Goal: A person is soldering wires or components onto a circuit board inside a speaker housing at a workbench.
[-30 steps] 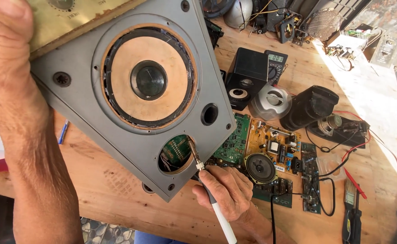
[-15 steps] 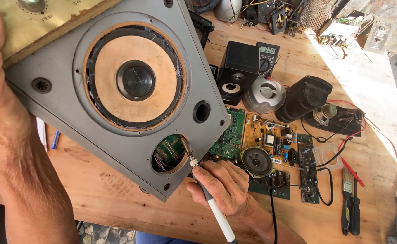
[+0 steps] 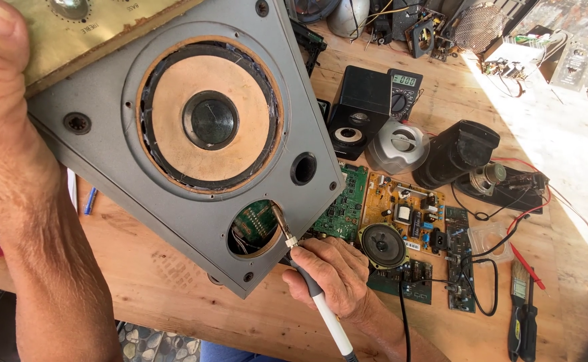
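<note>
Speaker (image 3: 193,127), tilted above the bench, is gripped at its upper corner by the left hand (image 3: 2,100). Right hand (image 3: 331,271), closed around the soldering iron (image 3: 317,298), pokes its tip into the round lower hole. The cabinet looks heavy and rigid, its cone fragile: best held by the edges, never the cone.

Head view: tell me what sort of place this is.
Probably an electronics repair bench. A wooden table is strewn with bare circuit boards, a digital multimeter and loose small speakers, while the right hand works a soldering iron inside a speaker cabinet.
</note>
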